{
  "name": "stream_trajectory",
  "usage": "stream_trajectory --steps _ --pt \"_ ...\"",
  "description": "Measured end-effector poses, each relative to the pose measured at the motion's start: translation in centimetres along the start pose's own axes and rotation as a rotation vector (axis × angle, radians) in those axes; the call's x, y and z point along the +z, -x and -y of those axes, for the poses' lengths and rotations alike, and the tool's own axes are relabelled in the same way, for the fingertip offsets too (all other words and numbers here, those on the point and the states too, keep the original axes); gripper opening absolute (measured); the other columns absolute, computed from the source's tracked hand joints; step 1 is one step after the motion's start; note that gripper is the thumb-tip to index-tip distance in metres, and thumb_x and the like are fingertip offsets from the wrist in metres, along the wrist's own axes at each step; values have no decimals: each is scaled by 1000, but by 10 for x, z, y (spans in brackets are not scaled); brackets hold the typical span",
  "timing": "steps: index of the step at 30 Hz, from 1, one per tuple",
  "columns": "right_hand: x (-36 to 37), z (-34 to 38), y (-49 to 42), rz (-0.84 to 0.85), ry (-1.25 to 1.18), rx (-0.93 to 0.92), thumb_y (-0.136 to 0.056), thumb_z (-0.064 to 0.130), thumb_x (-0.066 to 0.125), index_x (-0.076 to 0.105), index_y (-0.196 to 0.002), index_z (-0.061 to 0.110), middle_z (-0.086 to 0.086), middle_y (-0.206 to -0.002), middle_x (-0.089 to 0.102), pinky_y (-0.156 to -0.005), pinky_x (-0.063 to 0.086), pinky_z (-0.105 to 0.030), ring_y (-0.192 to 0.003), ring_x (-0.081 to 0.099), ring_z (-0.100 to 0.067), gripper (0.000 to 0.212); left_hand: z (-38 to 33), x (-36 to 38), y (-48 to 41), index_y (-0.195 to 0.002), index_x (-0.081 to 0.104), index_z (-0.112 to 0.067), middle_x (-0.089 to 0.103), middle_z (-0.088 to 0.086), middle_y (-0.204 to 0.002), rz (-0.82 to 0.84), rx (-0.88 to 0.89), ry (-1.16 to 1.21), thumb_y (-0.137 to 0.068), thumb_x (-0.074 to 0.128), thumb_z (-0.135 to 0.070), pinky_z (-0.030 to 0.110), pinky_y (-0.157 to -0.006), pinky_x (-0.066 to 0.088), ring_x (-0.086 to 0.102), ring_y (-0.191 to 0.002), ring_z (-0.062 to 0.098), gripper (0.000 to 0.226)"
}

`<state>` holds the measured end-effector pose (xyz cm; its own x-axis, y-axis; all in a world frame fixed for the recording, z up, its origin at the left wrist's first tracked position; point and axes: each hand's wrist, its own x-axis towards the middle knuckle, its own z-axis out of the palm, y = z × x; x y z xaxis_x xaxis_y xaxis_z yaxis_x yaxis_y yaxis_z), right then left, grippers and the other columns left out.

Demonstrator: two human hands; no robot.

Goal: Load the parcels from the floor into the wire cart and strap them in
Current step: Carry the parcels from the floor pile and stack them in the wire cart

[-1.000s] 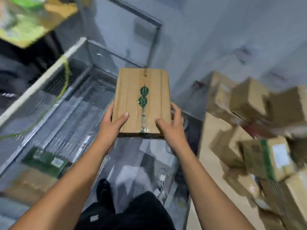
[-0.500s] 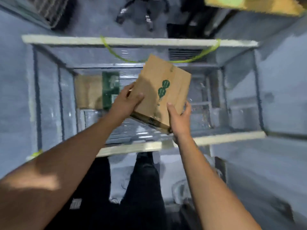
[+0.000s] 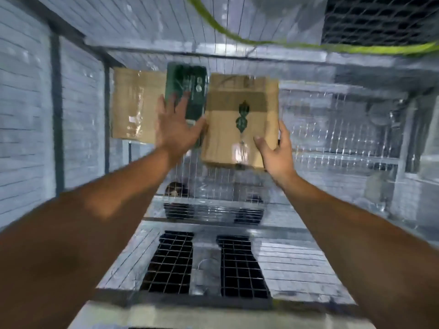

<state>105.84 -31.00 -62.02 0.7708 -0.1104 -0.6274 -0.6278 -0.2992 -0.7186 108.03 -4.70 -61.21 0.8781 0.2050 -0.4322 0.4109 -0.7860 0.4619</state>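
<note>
Your right hand is gripping the box at its near corner; your left hand, fingers spread, is touching its left edge. Its long axis is pointing away from you.

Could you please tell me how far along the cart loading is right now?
Done: one green-banded parcel lies in the wire cart. In hand: a cardboard parcel beside it, gripped by the right hand, the left hand open at its edge. Left: setting it down and strapping; the green strap hangs loose. Remaining floor parcels are out of view.
</note>
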Motion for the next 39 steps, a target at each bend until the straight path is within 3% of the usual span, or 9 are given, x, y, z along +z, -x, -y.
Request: stream_trajectory --steps 7,12,18,23,27,30,32,35,39 --pt "69 -58 -100 -31 3 -101 -96 31 69 23 -163 21 0 -155 52 -118 42 -47 -138 55 -19 82 45 68 -79 -166 6 -36 -2 3 -175 -18 127 -293 -86 43 -75 57 -128 2 -4 -160 35 97" --pt "75 -87 -115 -83 144 -154 -102 47 60 10 -167 32 12 -169 26 -114 30 -10 -147 33 -1 82 58 106 -88 -166 1 -35 -4 12 -174 -132 144 -457 -88 43 -78 63 -125 2 -3 -159 43 99" --pt "82 -95 -123 -98 78 -146 -102 48 61 8 -167 33 14 -171 21 -90 30 6 -118 35 30 85 61 120 -88 -165 13 -35 8 13 -174 -280 168 -470 -90 41 -72 63 -126 6 6 -158 44 88" --pt "86 -102 -126 -79 -4 -171 -96 59 63 7 -164 43 15 -170 25 -114 46 -35 -147 41 -7 90 66 124 -93 -164 14 -35 10 14 -173 -331 181 -460 -90 42 -74 62 -126 5 7 -158 43 89" --pt "82 -94 -122 4 -77 -86 -102 26 65 5 -167 29 6 -159 45 -114 47 -35 -136 54 -8 88 59 112 -89 -165 8 -37 1 12 -174 -220 145 -502 -90 37 -81 60 -124 -2 0 -159 42 92" --pt "59 -61 -92 25 37 27 -101 33 66 3 -167 31 15 -124 65 -77 52 -8 -88 68 11 91 34 62 -79 -165 9 -40 -11 7 -174 28 96 -319 -91 51 -74 56 -127 -4 -9 -159 38 92" --pt "33 -21 -51 6 98 64 -100 53 61 -2 -165 40 5 -142 60 -59 47 -8 -87 70 0 92 4 12 -56 -165 17 -38 -14 3 -174 121 99 -250 -93 55 -70 52 -129 6 -1 -160 36 87" --pt "5 38 -1 25 186 83 -98 64 55 3 -164 45 0 -170 28 -102 49 -31 -142 48 -31 85 -41 -45 -15 -164 26 -33 -1 6 -175 171 26 -6 -95 58 -64 43 -127 22 15 -159 33 81" --pt "-38 124 98 71 328 84 -98 67 52 19 -165 38 -3 -171 25 -122 32 -43 -153 33 -30 80 -108 -129 74 -164 27 -26 9 6 -174 197 48 94 -100 58 -56 41 -128 18 14 -159 27 77"
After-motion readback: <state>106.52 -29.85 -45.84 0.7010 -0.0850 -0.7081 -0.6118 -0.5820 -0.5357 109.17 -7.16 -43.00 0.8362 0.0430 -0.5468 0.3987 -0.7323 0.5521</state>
